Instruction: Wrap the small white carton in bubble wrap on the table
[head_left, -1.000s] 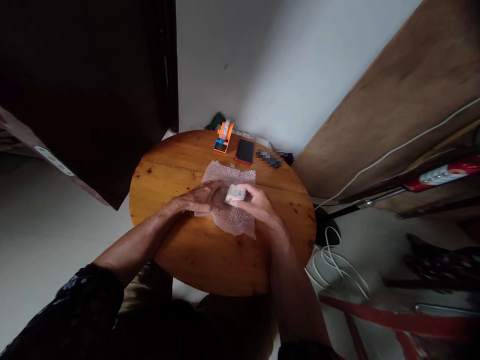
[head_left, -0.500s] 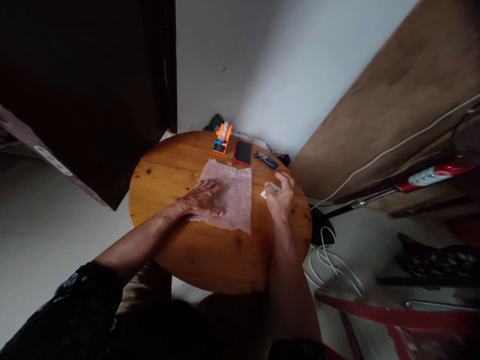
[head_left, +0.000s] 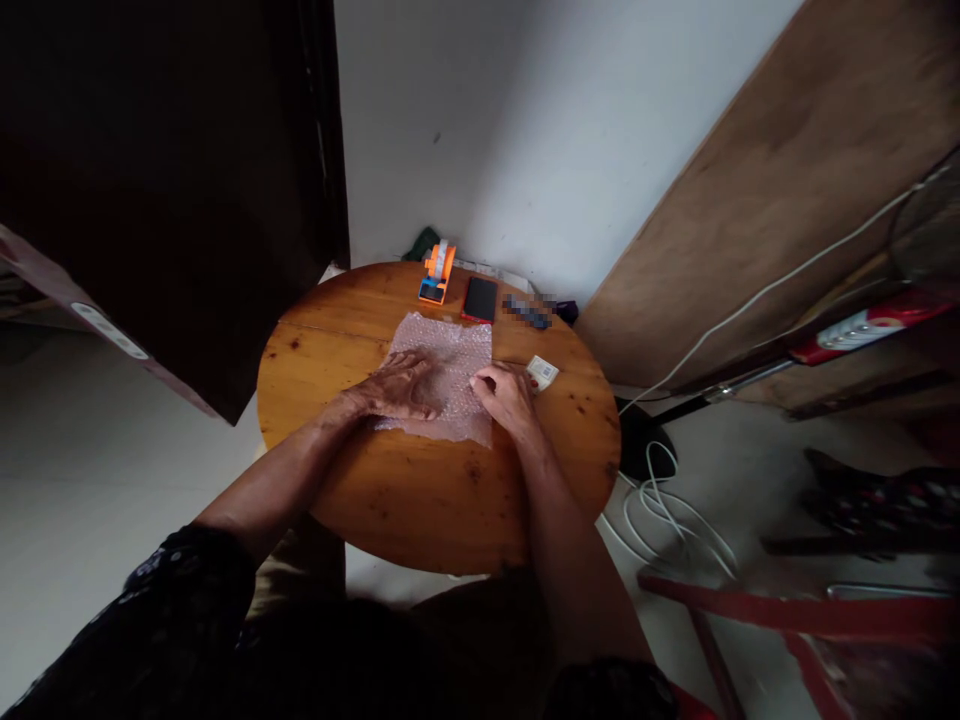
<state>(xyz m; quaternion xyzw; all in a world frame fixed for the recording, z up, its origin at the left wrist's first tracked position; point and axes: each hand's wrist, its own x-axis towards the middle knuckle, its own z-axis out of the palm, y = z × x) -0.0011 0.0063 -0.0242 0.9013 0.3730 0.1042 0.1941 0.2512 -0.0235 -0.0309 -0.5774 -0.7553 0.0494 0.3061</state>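
A sheet of bubble wrap (head_left: 461,345) lies spread on the round wooden table (head_left: 420,500). My left hand (head_left: 401,385) presses flat on its left part, fingers spread. Over the right edge of the sheet is my right hand (head_left: 506,393), its fingers curled in with the thumb near the index fingertip. Whatever those fingertips may hold is hidden. Just beyond the right hand lies a small pale printed card (head_left: 543,373), partly covered by that hand.
Along the table's back stand an orange tape dispenser (head_left: 436,272), a red-edged phone (head_left: 480,299) and a blurred dark object (head_left: 529,311). A white wall (head_left: 465,130) rises behind. White cable (head_left: 675,520) coils on the floor at right, near a red chair frame (head_left: 750,605).
My right hand has moved left from over the card to the wrap's right edge, and its fingers have curled in. My left hand stays flat on the wrap. The view has shifted slightly.
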